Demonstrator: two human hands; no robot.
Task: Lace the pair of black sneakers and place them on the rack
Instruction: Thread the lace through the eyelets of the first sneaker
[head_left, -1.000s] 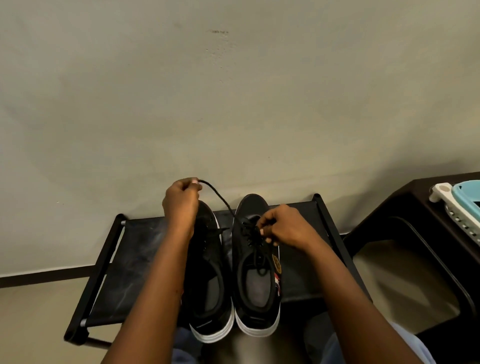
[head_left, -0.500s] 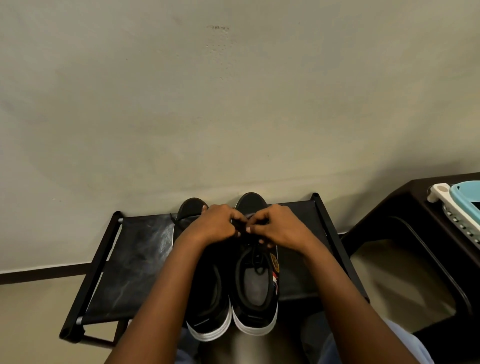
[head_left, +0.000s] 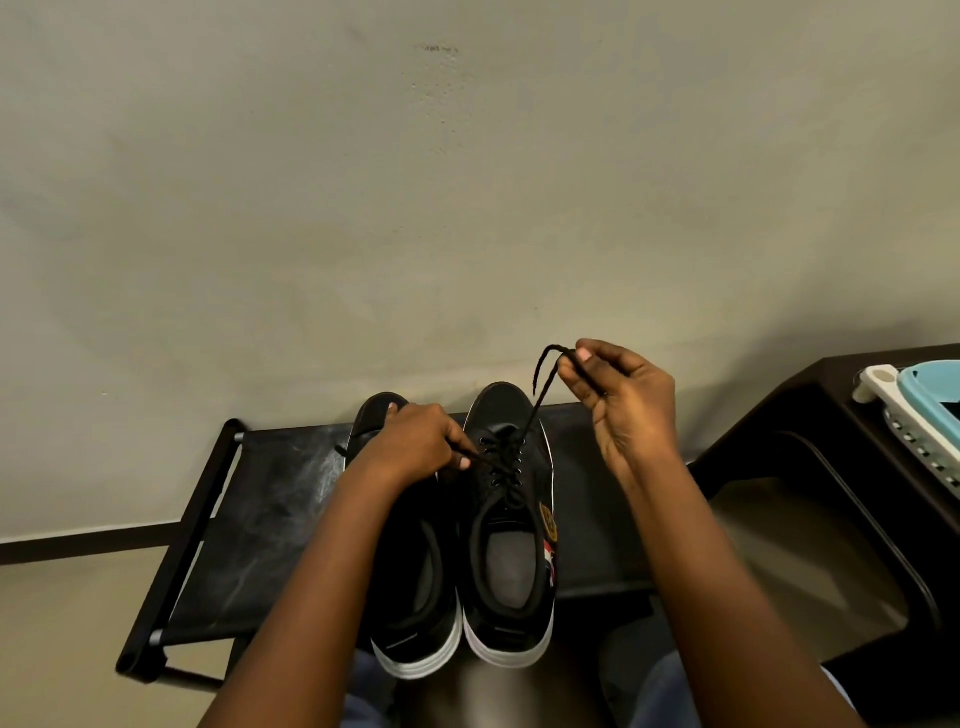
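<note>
Two black sneakers with white soles stand side by side on the black rack (head_left: 270, 519), toes toward the wall. The right sneaker (head_left: 511, 530) is partly laced with a black lace (head_left: 535, 405). My right hand (head_left: 621, 400) is raised above and right of that shoe and pinches one lace end, which runs taut up from the eyelets. My left hand (head_left: 415, 444) lies over the left sneaker (head_left: 410, 587) and pinches the other lace end at the right shoe's left eyelets. My left arm hides much of the left sneaker.
The rack stands against a plain grey wall. A dark brown table (head_left: 852, 441) is at the right, with a pale blue and white basket (head_left: 919, 405) on it. My knees are below the shoes' heels.
Both hands were together over the right shoe's eyelets half a second ago. My right hand has since pulled a lace end up and to the right; my left hand stayed low by the eyelets.
</note>
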